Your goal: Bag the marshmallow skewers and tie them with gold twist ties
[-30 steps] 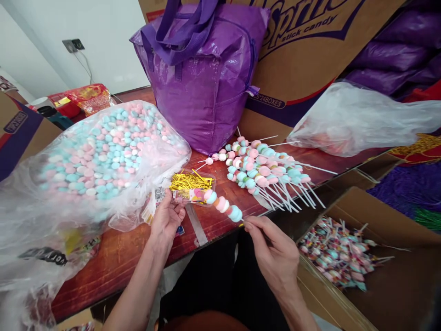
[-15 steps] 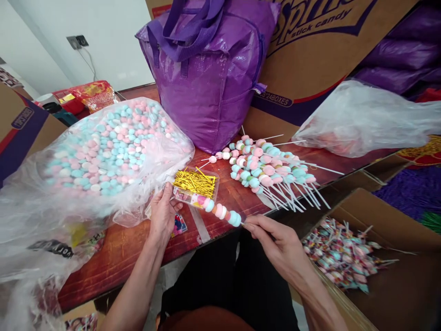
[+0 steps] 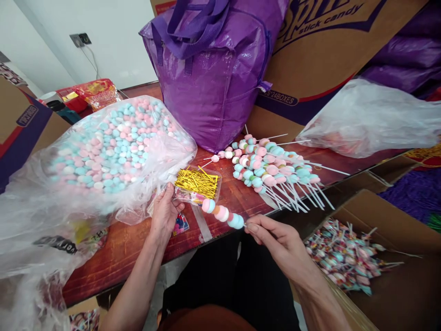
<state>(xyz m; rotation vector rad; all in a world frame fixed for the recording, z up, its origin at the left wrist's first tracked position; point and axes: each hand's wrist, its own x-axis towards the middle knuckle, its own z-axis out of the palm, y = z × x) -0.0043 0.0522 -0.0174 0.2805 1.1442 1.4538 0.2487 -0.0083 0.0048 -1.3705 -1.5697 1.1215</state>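
My right hand [image 3: 272, 234] pinches the lower end of a marshmallow stick [image 3: 222, 214], threaded with pink, white and blue pieces and small orange-brown ones. Its far end points up and left, at the edge of a clear printed plastic wrapper [image 3: 196, 197]. My left hand [image 3: 165, 211] pinches the other end of that wrapper between thumb and fingers. Whether the stick's tip is inside the wrapper, I cannot tell. Just beyond lies a clear tray [image 3: 219, 186] of gold twist ties [image 3: 196, 180]. A pile of marshmallow sticks [image 3: 272, 165] rests right of it on the table.
On the left, a large clear bag [image 3: 117, 147] holds loose marshmallows. Behind stand a purple bag [image 3: 213, 87] and a large carton [image 3: 310, 55]. A translucent bag [image 3: 365, 119] lies at right. Below right, an open carton [image 3: 403, 280] holds wrapped candy sticks [image 3: 347, 257].
The view has shifted slightly, so the surroundings sit a little further right. The marshmallow stick's far end shows less overlap with the printed wrapper. Both hands keep their grips.
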